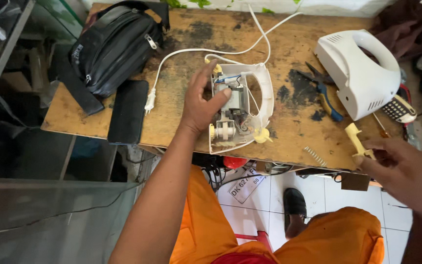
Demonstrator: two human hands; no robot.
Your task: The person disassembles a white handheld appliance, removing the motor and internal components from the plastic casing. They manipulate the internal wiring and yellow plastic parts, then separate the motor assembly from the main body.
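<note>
Now, table [181, 129]: my open mixer [242, 110] sits in the middle.
Cover [360, 68]: lies far right.
Left hand [202, 105]: fingers spread, pressing the mixer's motor.
Right hand [401, 171]: pinching a small yellow part [356, 142].

The left hand [202, 105] rests on the opened mixer base [240, 110] at the workbench's [181, 36] near edge. The right hand [404, 171] pinches what seems a cream plastic lever [357, 142] near the white housing [360, 71].
</note>
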